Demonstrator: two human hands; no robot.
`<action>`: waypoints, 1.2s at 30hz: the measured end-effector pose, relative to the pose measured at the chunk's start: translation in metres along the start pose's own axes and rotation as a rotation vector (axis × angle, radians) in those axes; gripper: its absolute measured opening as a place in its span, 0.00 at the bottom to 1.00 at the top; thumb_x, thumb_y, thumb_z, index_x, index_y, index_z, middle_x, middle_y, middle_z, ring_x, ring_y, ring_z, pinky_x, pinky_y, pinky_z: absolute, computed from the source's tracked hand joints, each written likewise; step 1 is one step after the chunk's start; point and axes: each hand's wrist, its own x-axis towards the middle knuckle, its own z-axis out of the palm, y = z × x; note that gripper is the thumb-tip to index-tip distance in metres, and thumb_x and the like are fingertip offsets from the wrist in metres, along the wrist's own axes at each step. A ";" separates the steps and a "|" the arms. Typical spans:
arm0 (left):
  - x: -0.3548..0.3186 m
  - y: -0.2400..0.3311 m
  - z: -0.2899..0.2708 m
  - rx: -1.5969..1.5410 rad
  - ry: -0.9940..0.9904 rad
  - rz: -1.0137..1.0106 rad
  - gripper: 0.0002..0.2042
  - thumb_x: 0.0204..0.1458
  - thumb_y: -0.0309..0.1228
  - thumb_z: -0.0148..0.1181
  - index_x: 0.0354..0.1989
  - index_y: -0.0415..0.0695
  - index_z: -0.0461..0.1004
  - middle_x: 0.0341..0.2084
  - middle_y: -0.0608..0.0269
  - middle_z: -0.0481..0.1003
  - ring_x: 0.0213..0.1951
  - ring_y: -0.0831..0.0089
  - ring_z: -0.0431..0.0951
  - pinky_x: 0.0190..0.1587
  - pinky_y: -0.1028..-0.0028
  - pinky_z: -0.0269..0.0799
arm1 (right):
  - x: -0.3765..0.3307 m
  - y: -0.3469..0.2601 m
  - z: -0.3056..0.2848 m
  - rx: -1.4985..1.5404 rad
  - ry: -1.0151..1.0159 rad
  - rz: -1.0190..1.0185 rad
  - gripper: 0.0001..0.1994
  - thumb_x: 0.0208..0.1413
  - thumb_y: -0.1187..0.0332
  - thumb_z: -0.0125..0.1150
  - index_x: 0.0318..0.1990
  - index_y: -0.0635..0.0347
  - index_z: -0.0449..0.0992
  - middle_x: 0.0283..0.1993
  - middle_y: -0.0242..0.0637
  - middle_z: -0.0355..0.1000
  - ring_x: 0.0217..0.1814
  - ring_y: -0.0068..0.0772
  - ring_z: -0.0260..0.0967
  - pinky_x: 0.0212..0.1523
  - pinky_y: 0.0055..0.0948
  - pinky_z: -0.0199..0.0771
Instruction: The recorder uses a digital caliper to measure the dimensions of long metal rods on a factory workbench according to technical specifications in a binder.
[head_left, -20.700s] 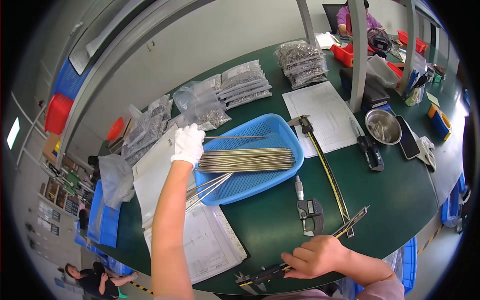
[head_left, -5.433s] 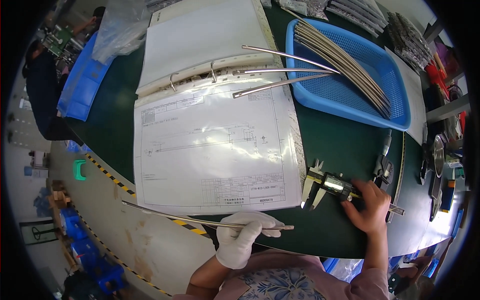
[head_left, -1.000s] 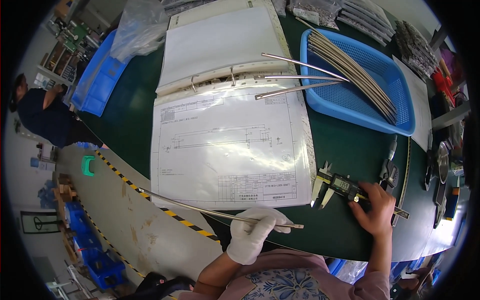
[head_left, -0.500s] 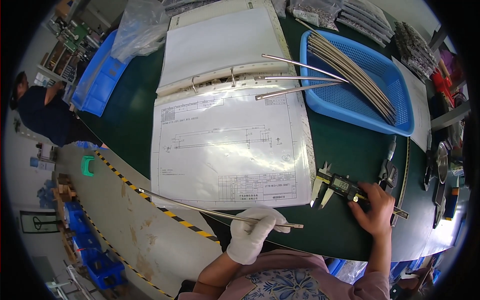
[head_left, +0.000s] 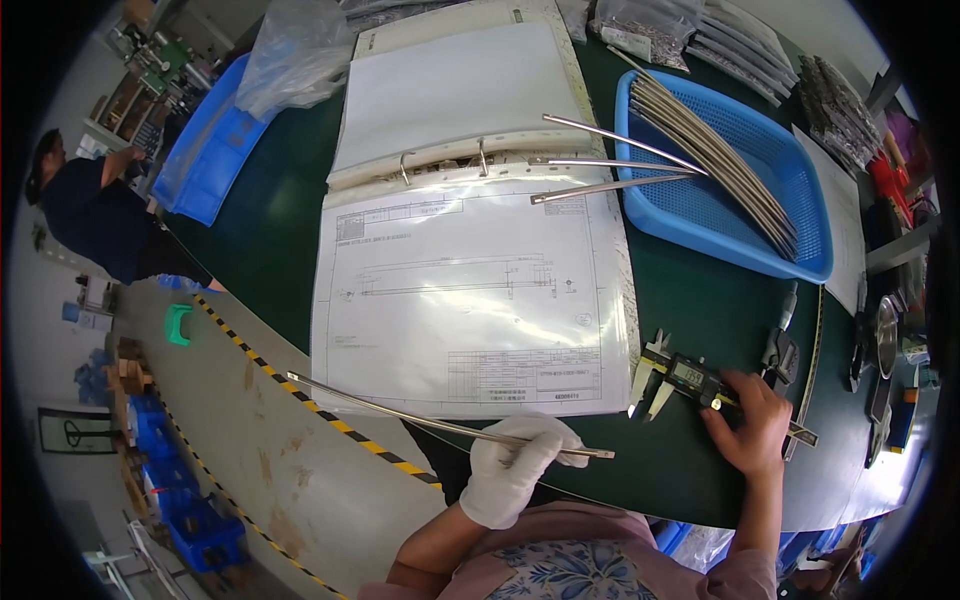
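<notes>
My left hand [head_left: 515, 470], in a white glove, is closed around a long thin metal rod [head_left: 400, 416] near its right end. The rod slants up to the left, over the front edge of an open ring binder [head_left: 470, 345] showing a technical drawing. My bare right hand [head_left: 752, 425] grips a digital caliper [head_left: 690, 376] lying low over the green table right of the binder. The caliper's jaws point left and stand apart, with nothing between them. The rod and the caliper do not touch.
Many rods [head_left: 715, 140] lie in a blue basket [head_left: 720, 252]; three stick out over the binder. A micrometer [head_left: 780, 352] sits behind my right hand. Bagged parts [head_left: 650, 30] line the back. A blue bin [head_left: 205, 170] stands at the left, and a person [head_left: 90, 215] works beyond it.
The whole view has shifted slightly, moving the table things a little right in the picture. Both hands keep their grips. The caliper's display reads differently.
</notes>
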 end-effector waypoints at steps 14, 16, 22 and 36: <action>0.000 -0.005 -0.002 -0.069 -0.047 -0.034 0.05 0.55 0.23 0.52 0.36 0.34 0.71 0.33 0.53 0.74 0.34 0.66 0.78 0.40 0.72 0.75 | -0.001 0.000 -0.002 0.009 0.006 -0.017 0.19 0.37 0.61 0.66 0.36 0.61 0.73 0.23 0.38 0.67 0.19 0.40 0.65 0.20 0.32 0.63; -0.001 -0.005 -0.003 -0.082 -0.043 -0.071 0.05 0.55 0.23 0.52 0.36 0.34 0.71 0.33 0.54 0.74 0.34 0.68 0.78 0.39 0.72 0.75 | -0.001 0.001 0.000 0.008 -0.006 -0.007 0.19 0.37 0.61 0.66 0.37 0.61 0.72 0.24 0.38 0.67 0.20 0.40 0.66 0.21 0.33 0.63; 0.001 -0.003 0.001 -0.056 -0.046 -0.071 0.05 0.55 0.22 0.51 0.36 0.33 0.71 0.31 0.56 0.74 0.33 0.71 0.77 0.38 0.75 0.74 | -0.002 0.000 0.000 0.030 0.009 -0.004 0.19 0.37 0.62 0.65 0.38 0.62 0.72 0.25 0.40 0.68 0.20 0.40 0.66 0.21 0.33 0.62; -0.001 0.001 0.003 -0.075 -0.026 -0.071 0.06 0.55 0.23 0.50 0.34 0.32 0.72 0.28 0.58 0.74 0.32 0.74 0.76 0.37 0.77 0.73 | -0.006 0.005 0.007 0.046 0.056 -0.029 0.17 0.36 0.63 0.66 0.34 0.62 0.73 0.23 0.41 0.67 0.20 0.42 0.65 0.22 0.33 0.63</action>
